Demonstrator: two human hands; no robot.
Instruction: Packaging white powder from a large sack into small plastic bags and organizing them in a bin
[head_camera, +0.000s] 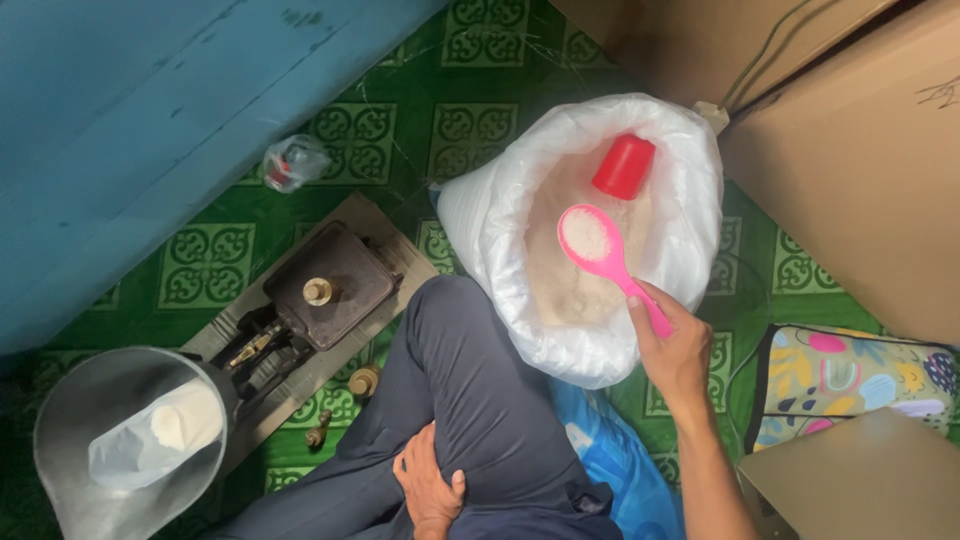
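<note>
Green patterned floor (210, 265), white sack of rice (690, 190) as landmark, right hand (672, 345) just beside its near rim, fingers clamped on pink scoop (600, 250) heaped with rice over the sack's mouth, red cup (624, 166) inside, left hand (430, 490) resting fingers loosely apart on dark trouser leg (470, 390) beside sack

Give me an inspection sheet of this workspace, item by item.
Surface: green patterned floor, no table.
Job's things: pink spoon heaped with white grains above the open white sack; red cup upside down in the sack.
Clutter: balance scale, its metal pan holding a part-filled clear bag; brass weights; crumpled wrapper.
Grippers: right hand grips the spoon handle; left hand rests on the knee.
Cables: wires on a cardboard box.
Surroundings: blue wooden wall; floral bag.
</note>
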